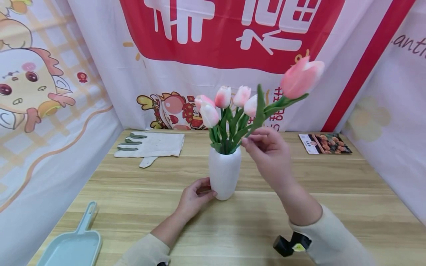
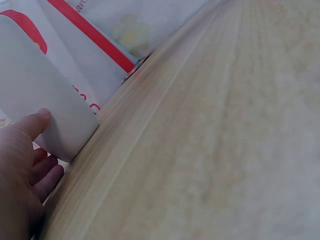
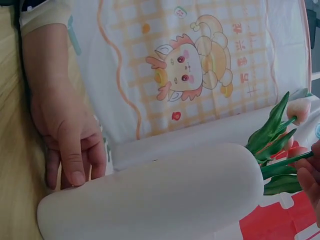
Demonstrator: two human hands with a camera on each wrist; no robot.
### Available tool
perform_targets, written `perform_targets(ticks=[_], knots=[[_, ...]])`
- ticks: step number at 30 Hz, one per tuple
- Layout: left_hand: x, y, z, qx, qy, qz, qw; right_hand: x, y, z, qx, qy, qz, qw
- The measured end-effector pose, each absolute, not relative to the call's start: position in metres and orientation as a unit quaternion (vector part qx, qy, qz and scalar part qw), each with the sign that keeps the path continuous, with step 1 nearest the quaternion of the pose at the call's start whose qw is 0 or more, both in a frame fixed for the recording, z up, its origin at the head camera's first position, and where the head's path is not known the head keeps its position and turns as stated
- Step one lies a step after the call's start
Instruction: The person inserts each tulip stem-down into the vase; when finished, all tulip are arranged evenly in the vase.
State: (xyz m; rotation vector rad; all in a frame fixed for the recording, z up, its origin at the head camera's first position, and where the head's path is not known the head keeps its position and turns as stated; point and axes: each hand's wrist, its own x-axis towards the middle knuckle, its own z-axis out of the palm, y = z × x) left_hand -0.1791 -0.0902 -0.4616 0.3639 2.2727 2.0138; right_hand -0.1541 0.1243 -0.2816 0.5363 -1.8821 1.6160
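A white vase stands upright on the wooden table, with several pink-and-white tulips in its mouth. Low on the vase, my left hand holds its side; the left wrist view shows the thumb against the wall and the other fingers partly behind it. My right hand, beside the vase's rim, pinches the green stem of a larger-looking pink tulip. That tulip leans to the right, above the others. Leaves hide where its stem ends.
White work gloves with green-grey fingertips lie at the back left. A pale blue dustpan is at the front left. A printed card lies at the back right. Printed cloth hangs behind the table.
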Motion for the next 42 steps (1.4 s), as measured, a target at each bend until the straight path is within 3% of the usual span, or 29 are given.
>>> perform_targets(ticks=[24, 37, 42], knots=[[-0.178, -0.089, -0.460, 0.115, 0.744, 0.657, 0.041, -0.160, 0.110, -0.294, 0.108, -0.788, 0.579, 0.181], [-0.178, -0.089, -0.460, 0.117, 0.741, 0.660, 0.042, -0.159, 0.110, -0.294, 0.159, -0.732, 0.615, 0.248], [-0.178, -0.090, -0.460, 0.118, 0.745, 0.655, 0.038, -0.158, 0.109, -0.294, 0.120, -0.768, 0.586, 0.227]])
